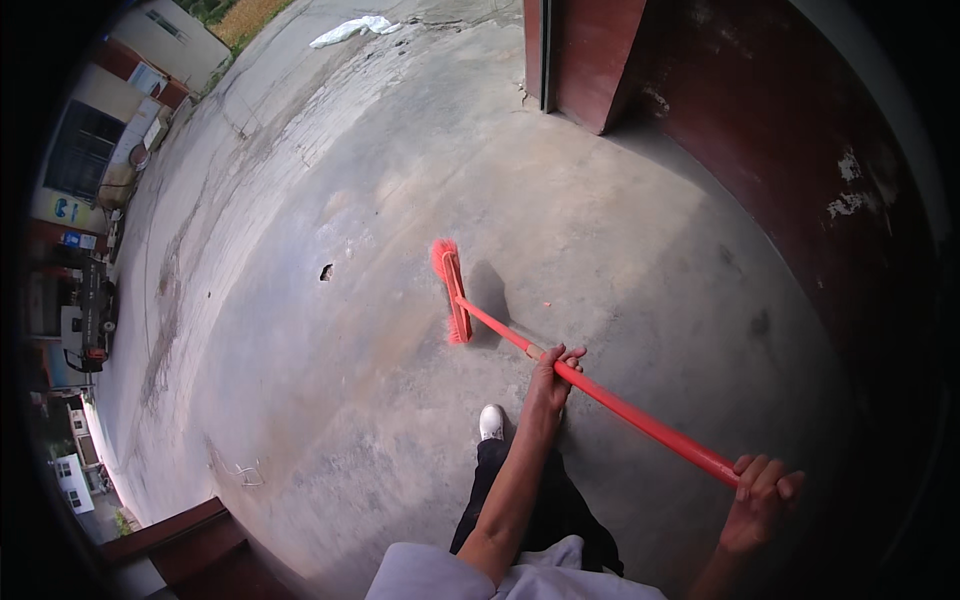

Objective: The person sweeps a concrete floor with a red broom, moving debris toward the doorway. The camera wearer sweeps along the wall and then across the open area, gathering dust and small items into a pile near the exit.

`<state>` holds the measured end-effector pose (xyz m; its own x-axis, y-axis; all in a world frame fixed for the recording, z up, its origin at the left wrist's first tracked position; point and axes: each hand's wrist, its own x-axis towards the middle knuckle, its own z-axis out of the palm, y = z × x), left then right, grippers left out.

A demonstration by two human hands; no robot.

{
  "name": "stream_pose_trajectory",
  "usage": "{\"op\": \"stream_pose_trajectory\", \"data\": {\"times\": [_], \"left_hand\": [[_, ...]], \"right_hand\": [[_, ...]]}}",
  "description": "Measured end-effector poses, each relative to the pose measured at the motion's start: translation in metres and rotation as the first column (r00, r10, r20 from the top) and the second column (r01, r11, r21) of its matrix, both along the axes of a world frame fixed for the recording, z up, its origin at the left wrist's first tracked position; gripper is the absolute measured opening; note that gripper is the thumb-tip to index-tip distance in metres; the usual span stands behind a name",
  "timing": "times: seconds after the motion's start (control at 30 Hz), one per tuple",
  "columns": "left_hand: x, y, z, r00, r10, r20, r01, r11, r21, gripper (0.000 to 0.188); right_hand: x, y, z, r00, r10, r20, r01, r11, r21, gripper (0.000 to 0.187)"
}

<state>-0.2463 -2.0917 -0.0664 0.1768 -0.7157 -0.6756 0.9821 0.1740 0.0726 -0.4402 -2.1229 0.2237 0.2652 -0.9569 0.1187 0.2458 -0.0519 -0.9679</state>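
A red push broom (640, 422) slants across the middle of the view, its handle rising from the bristled head toward the lower right. My left hand (553, 372) grips the handle partway along, with a couple of fingers sticking out past it. Around the upper end of the handle my right hand (762, 497) is closed, its fingers curled over the tip. Ahead of my feet the broom head (455, 295) casts a shadow on its right side; whether its bristles touch the ground I cannot tell.
Grey concrete ground (330, 400) spreads around me, with a small dark hole (326, 272) left of the broom. A dark red wall (740, 130) borders the right. Buildings and a parked vehicle (90, 315) line the left. A white sheet (355, 30) lies far ahead.
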Motion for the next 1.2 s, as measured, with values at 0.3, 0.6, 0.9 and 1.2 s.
{"op": "stream_pose_trajectory", "data": {"times": [0.3,0.6,0.9,1.2], "left_hand": [[-0.055,-0.094,0.004,0.895,-0.236,-0.380,0.152,0.959,-0.238,0.014],[0.111,-0.005,-0.073,0.979,-0.081,-0.186,0.098,0.992,0.082,0.010],[0.207,0.002,-0.012,0.983,0.173,-0.053,-0.169,0.983,0.075,0.017],[0.179,-0.122,-0.006,0.846,0.118,-0.521,-0.256,0.946,-0.201,0.009]], "right_hand": [[0.068,0.019,0.049,0.931,0.137,-0.338,-0.246,0.920,-0.306,0.031],[0.138,0.001,-0.044,0.994,-0.030,-0.104,0.042,0.992,0.116,0.018],[0.196,-0.040,-0.031,1.000,0.014,-0.010,-0.012,0.986,0.168,0.014],[0.341,-0.035,0.045,0.843,0.410,-0.349,-0.518,0.793,-0.321,0.029]]}}
